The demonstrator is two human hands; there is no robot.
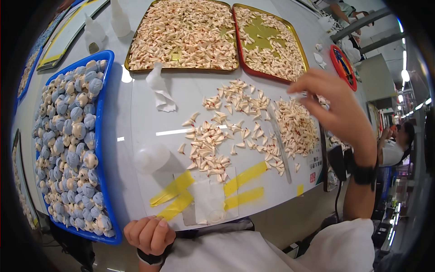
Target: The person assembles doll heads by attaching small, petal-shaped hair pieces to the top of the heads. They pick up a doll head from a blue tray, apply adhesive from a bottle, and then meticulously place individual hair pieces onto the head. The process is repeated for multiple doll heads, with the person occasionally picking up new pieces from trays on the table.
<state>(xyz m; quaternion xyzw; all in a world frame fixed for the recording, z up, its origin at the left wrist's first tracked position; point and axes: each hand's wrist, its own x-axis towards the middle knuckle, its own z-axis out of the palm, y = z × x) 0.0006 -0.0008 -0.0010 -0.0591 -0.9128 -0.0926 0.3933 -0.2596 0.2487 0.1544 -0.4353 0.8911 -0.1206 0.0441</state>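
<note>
Blue plastic, a rectangular tray (103, 136) filled with small round blue-and-cream figures, stands at the left. The left hand (149, 235) is closed in a loose fist at the table's front edge. Beyond it stands a translucent white plastic bottle (152, 158); farther back lies a crumpled white tissue (161, 93), just below a gold-coloured metal tray (181, 70) of cream pointed pieces. Loose cream pointed pieces (208, 147) lie scattered mid-table, left of a thin, straight strip (282, 147); a denser pile (297, 129) lies right of it. The right hand (328, 102), fingers bent, is above that pile; its grip cannot be determined.
</note>
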